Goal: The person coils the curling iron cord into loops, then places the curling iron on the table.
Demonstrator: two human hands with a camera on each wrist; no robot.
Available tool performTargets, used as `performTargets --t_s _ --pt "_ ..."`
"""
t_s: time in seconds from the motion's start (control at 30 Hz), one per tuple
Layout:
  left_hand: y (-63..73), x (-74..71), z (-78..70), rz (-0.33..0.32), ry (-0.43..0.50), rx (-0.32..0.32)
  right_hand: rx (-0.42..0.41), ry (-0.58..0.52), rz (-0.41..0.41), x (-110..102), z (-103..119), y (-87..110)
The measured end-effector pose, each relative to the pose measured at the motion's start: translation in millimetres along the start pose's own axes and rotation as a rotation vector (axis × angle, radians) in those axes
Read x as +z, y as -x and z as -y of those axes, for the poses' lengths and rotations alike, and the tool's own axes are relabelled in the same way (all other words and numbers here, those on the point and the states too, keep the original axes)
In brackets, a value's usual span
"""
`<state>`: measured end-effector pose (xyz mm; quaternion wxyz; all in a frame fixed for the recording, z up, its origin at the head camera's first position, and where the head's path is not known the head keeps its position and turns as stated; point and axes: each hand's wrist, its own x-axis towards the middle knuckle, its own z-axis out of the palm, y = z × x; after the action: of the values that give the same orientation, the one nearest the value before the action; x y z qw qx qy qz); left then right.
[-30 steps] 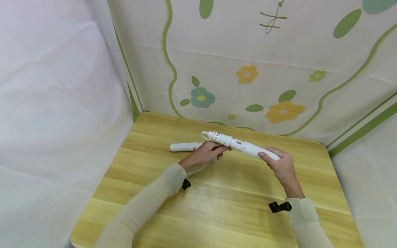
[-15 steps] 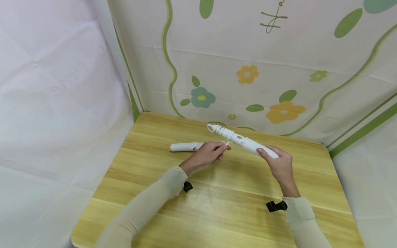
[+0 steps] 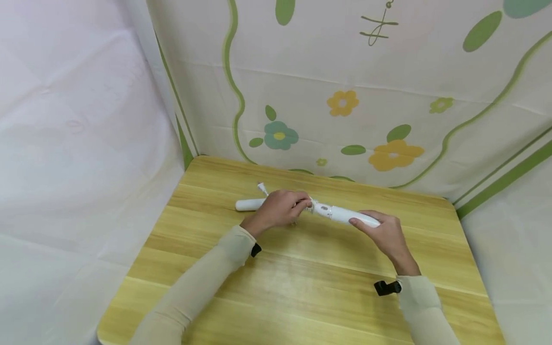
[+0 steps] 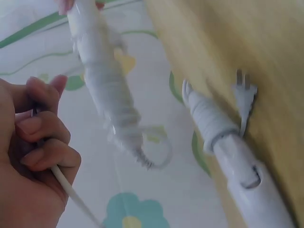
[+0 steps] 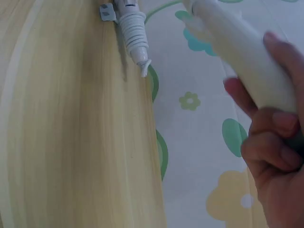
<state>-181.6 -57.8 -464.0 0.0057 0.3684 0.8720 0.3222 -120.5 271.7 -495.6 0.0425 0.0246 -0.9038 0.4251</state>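
Observation:
My right hand (image 3: pixel 386 235) grips the barrel end of a white wand-shaped hair iron (image 3: pixel 345 214), held tilted above the table. White cord is coiled round its other end, best seen in the left wrist view. My left hand (image 3: pixel 278 210) is beside that coiled end, fingers curled round a loose length of white cord (image 4: pixel 71 192). Behind the left hand, a second white hair iron (image 3: pixel 249 205) lies on the table with its own cord wrapped round it. Its two-pin plug (image 4: pixel 244 95) sticks out at the side. In the head view the left hand hides part of both irons.
The wood-grain table (image 3: pixel 302 287) extends under both arms. A white cloth with flowers and green lines (image 3: pixel 310 96) hangs behind its far edge, and plain white cloth (image 3: pixel 77 167) hangs on the left. Each wrist carries a black mount (image 3: pixel 387 288).
The held iron's coiled end rose, then dipped toward the left hand. My left hand moved up and slightly left with the cord, and the second iron's plug came into sight.

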Motion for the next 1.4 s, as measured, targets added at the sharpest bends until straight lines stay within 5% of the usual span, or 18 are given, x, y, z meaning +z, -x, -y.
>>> performTargets --t_s 0.2,0.4,0.53,0.8,1.0,1.1,1.3,1.4 --pt "-0.6 -9.1 9.4 0.120 0.026 0.044 -0.051 -0.061 0.195 -8 -2 6.5" --pt "1.4 -9.5 15.3 0.300 0.326 0.017 -0.158 -0.180 0.270 -11 -7 11.0" --pt "3.4 -9.2 19.0 0.280 0.520 -0.027 -0.218 -0.331 0.225 -12 -7 10.9" --pt "5.5 -2.5 18.7 0.218 0.702 -0.056 -0.213 -0.477 0.162 -12 1 8.5" --pt "9.5 10.7 15.9 0.186 0.733 0.057 -0.121 -0.589 0.109 -10 9 7.4" --pt "10.4 18.8 11.7 0.158 0.734 -0.024 -0.021 -0.614 0.041 -8 14 5.5" --pt "8.6 29.3 -8.6 -0.029 0.466 -0.169 0.094 -0.631 -0.068 1 23 -0.2" --pt "7.6 30.0 -17.4 -0.053 0.401 -0.207 0.103 -0.605 -0.110 6 26 -2.1"
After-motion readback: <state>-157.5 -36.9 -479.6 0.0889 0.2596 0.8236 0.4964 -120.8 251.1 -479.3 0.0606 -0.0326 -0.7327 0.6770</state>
